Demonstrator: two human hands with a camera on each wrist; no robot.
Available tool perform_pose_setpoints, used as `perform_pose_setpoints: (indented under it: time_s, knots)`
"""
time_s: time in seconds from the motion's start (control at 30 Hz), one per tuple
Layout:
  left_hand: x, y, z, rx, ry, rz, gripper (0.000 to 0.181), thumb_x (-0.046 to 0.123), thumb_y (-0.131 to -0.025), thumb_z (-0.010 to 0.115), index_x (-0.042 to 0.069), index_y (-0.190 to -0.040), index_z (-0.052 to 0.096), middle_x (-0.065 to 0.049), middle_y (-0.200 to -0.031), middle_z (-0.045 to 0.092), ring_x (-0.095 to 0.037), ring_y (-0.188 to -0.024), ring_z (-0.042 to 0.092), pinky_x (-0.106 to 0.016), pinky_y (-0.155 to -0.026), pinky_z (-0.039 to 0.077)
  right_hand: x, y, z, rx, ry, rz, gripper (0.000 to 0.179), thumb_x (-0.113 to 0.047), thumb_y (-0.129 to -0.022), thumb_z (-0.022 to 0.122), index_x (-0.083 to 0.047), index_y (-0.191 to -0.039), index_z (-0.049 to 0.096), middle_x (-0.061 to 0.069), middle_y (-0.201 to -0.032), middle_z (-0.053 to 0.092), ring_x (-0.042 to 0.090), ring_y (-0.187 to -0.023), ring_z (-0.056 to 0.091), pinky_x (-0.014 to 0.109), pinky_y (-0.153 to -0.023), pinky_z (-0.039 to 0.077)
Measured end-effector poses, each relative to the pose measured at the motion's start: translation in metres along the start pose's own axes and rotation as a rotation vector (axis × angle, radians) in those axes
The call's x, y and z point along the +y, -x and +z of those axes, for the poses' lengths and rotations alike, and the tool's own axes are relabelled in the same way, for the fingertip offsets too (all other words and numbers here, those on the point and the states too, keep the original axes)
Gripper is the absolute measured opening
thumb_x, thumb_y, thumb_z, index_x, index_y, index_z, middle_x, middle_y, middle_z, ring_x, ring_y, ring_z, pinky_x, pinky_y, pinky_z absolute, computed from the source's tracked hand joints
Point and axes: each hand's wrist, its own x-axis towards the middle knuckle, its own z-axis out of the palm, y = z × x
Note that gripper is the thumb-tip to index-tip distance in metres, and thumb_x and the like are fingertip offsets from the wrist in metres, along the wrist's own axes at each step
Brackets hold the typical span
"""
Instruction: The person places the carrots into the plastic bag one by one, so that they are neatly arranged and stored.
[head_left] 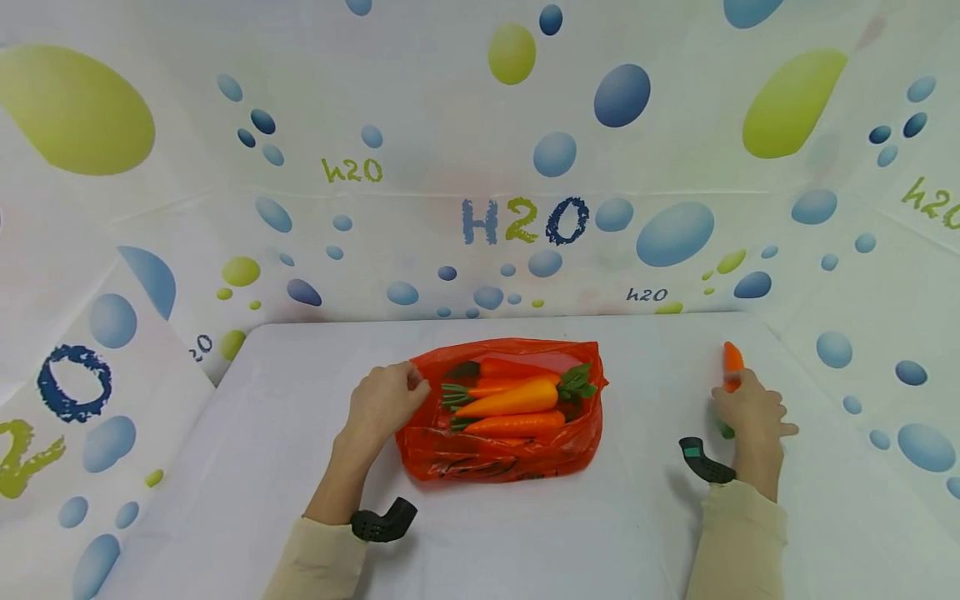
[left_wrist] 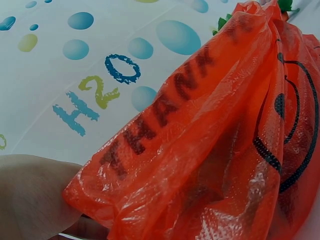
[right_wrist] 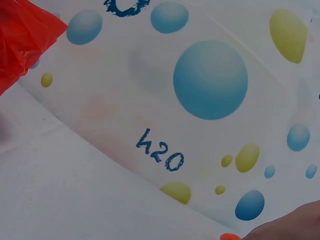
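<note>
A red plastic bag [head_left: 498, 462] lies on the table with its mouth open, holding several orange carrots [head_left: 517, 398] with green tops. My left hand [head_left: 382, 400] pinches the left edge of the bag between thumb and fingers. In the left wrist view, dark lettering shows on the raised side of the bag [left_wrist: 165, 115]. Over at the right side of the table, my right hand [head_left: 750, 412] grips a single carrot [head_left: 732, 358]. Its orange tip points away from me, and a bit of green shows below the hand. Only the carrot's tip [right_wrist: 230, 236] appears in the right wrist view.
The white table [head_left: 300, 433] ends at a back edge behind the bag. A white backdrop [head_left: 420, 100] printed with blue and green drops and "H2O" rises behind it and along both sides. Dark wrist cameras are worn on both wrists.
</note>
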Motion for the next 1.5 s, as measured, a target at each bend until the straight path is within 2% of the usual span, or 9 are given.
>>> perform_pose_setpoints:
  time_s: [0.23, 0.33, 0.5, 0.67, 0.97, 1.5]
  knots:
    - [0.000, 0.000, 0.001, 0.005, -0.004, 0.008, 0.021, 0.023, -0.093, 0.058, 0.005, -0.098, 0.068, -0.004, -0.070, 0.059, -0.017, -0.062, 0.052, -0.025, -0.053, 0.045, 0.003, 0.002, 0.002, 0.026, -0.007, -0.033, 0.033, -0.011, -0.095, 0.042, 0.007, -0.122, 0.042, 0.042, -0.125, 0.033, 0.060, -0.121, 0.027, 0.081, -0.106, 0.007]
    - [0.000, 0.000, 0.001, 0.003, -0.004, 0.005, 0.021, 0.023, -0.093, 0.058, 0.005, -0.099, 0.068, -0.004, -0.071, 0.059, -0.017, -0.062, 0.052, -0.025, -0.053, 0.045, 0.003, 0.002, 0.003, 0.031, 0.003, -0.030, 0.031, -0.010, -0.093, 0.045, 0.008, -0.118, 0.042, 0.041, -0.122, 0.034, 0.059, -0.119, 0.028, 0.080, -0.106, 0.008]
    - [0.000, 0.000, 0.001, 0.003, -0.004, 0.004, 0.021, 0.023, -0.093, 0.057, 0.005, -0.098, 0.068, -0.004, -0.070, 0.059, -0.017, -0.062, 0.052, -0.025, -0.053, 0.045, 0.002, 0.002, 0.003, 0.035, -0.021, -0.006, 0.043, -0.010, -0.092, 0.049, 0.010, -0.128, 0.034, 0.038, -0.120, 0.036, 0.057, -0.116, 0.031, 0.079, -0.108, 0.009]
    - [0.000, 0.000, 0.001, 0.002, -0.003, 0.004, 0.021, 0.023, -0.093, 0.057, 0.005, -0.098, 0.068, -0.004, -0.070, 0.059, -0.017, -0.062, 0.052, -0.025, -0.053, 0.045, 0.000, 0.002, 0.003, 0.027, -0.039, 0.014, 0.056, -0.014, -0.093, 0.049, 0.011, -0.138, 0.027, 0.039, -0.125, 0.035, 0.056, -0.117, 0.032, 0.077, -0.109, 0.010]
    - [0.002, -0.001, 0.002, -0.010, -0.005, 0.006, 0.021, 0.023, -0.094, 0.057, 0.006, -0.098, 0.068, -0.003, -0.070, 0.058, -0.017, -0.062, 0.052, -0.025, -0.053, 0.044, -0.002, 0.001, 0.001, -0.019, -0.009, 0.022, 0.061, -0.021, -0.095, 0.046, 0.011, -0.144, 0.027, 0.040, -0.133, 0.034, 0.057, -0.121, 0.032, 0.076, -0.112, 0.006]
    - [0.002, -0.001, 0.001, -0.006, -0.016, 0.009, 0.021, 0.023, -0.093, 0.058, 0.005, -0.098, 0.068, -0.004, -0.072, 0.060, -0.018, -0.063, 0.053, -0.026, -0.054, 0.044, -0.011, 0.003, 0.000, -0.048, -0.032, -0.060, 0.064, -0.024, -0.094, 0.053, 0.009, -0.145, 0.030, 0.036, -0.135, 0.042, 0.052, -0.122, 0.037, 0.082, -0.108, 0.005]
